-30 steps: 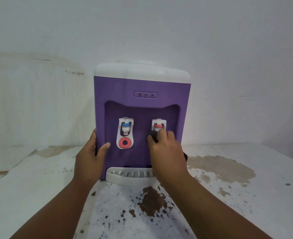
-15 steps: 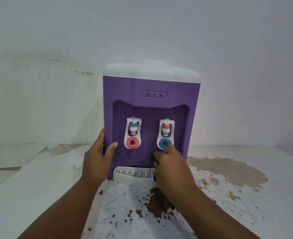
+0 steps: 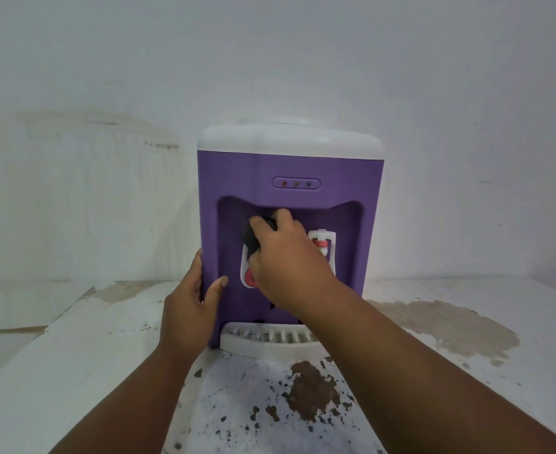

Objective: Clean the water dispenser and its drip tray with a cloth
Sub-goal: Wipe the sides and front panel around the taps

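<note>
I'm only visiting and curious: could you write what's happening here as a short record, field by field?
scene: a person wiping a purple water dispenser on a stained white table
left hand: grips the dispenser's front corner, thumb on the front
right hand: holds a dark cloth inside the recess, at the top of the pink-ring tap
other tap: red-capped, uncovered
drip tray: white, at the base, cloth not on it
</note>
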### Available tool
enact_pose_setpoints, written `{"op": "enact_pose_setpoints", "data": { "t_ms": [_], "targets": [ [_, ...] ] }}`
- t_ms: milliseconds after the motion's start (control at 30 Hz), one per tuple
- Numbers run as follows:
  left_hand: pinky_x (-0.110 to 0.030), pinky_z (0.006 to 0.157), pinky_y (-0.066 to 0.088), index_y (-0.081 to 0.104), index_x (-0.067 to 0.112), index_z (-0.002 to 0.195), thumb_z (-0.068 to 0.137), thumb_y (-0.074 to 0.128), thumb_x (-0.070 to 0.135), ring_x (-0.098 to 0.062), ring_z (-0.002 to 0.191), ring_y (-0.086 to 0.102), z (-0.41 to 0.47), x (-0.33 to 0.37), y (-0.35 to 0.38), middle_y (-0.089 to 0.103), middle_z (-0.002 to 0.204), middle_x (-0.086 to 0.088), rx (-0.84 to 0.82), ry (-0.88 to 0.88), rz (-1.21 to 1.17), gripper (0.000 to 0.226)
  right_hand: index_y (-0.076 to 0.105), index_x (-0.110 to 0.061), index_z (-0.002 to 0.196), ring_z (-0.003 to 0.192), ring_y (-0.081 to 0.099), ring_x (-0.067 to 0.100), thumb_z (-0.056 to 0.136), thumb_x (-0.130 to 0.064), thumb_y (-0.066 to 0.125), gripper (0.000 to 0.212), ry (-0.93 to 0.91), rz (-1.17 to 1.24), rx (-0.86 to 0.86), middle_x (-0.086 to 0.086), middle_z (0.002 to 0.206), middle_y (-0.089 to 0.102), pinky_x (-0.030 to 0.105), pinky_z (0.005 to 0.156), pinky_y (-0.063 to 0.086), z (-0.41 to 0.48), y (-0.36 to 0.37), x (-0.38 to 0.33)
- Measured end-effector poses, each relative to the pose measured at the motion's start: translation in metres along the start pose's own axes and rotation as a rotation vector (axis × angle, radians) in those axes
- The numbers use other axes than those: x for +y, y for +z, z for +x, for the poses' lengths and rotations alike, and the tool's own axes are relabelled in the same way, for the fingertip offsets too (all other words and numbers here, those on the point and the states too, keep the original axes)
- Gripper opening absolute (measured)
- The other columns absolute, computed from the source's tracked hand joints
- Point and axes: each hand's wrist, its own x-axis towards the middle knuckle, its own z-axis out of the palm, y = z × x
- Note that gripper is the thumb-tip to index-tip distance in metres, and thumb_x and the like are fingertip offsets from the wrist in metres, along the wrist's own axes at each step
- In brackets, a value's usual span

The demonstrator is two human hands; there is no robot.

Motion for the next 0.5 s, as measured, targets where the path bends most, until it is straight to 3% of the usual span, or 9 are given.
{"op": "enact_pose_setpoints", "data": {
  "t_ms": [100, 233, 333, 433, 500],
  "targets": [
    [-0.015, 0.092, 0.052, 0.03, 0.041, 0.154, 0.097, 0.057, 0.045, 0.01, 0.116, 0.058, -0.001, 0.0, 0.001, 0.058, 0.138, 0.02, 0.009, -0.018, -0.007, 0.063, 0.049, -0.014, 0.13, 0.099, 0.058, 0.033, 0.091, -0.018, 0.061, 0.042, 0.136, -0.028, -0.086, 0.012, 0.121, 0.045, 0.039, 0.071, 0.047, 0.001, -0.007, 0.0],
    [-0.028, 0.096, 0.055, 0.029, 0.037, 0.155, 0.096, 0.054, 0.049, -0.004, 0.12, 0.061, -0.002, 0.0, 0.001, 0.059, 0.14, 0.013, 0.009, -0.02, 0.002, 0.065, 0.064, -0.014, 0.112, 0.085, 0.061, 0.027, 0.089, -0.01, 0.056, 0.024, 0.301, 0.168, 0.004, 0.009, 0.111, 0.056, 0.038, 0.071, 0.054, -0.008, -0.01, 0.011],
    [-0.034, 0.096, 0.056, 0.029, 0.036, 0.155, 0.097, 0.055, 0.047, -0.005, 0.118, 0.062, -0.003, 0.001, 0.002, 0.06, 0.138, 0.012, 0.014, -0.018, 0.002, 0.065, 0.057, -0.019, 0.132, 0.098, 0.058, 0.024, 0.093, -0.006, 0.049, 0.042, 0.224, 0.321, 0.183, 0.006, 0.125, 0.054, 0.036, 0.078, 0.053, -0.017, 0.0, 0.012],
    [-0.031, 0.095, 0.057, 0.03, 0.037, 0.155, 0.097, 0.055, 0.046, -0.003, 0.117, 0.062, -0.003, 0.002, 0.001, 0.061, 0.137, 0.013, 0.013, -0.011, 0.007, 0.064, 0.035, -0.025, 0.148, 0.116, 0.052, 0.024, 0.094, -0.006, 0.051, 0.059, 0.109, 0.194, 0.113, 0.003, 0.142, 0.04, 0.039, 0.085, 0.054, -0.017, 0.022, 0.007],
    [-0.028, 0.095, 0.056, 0.029, 0.036, 0.155, 0.097, 0.055, 0.047, -0.004, 0.118, 0.061, -0.002, 0.002, 0.001, 0.06, 0.139, 0.012, -0.002, -0.005, 0.014, 0.064, 0.036, -0.023, 0.145, 0.112, 0.055, 0.023, 0.093, -0.005, 0.053, 0.057, 0.197, 0.291, 0.113, 0.004, 0.134, 0.047, 0.036, 0.083, 0.054, -0.015, 0.031, 0.005]
  ]
}}
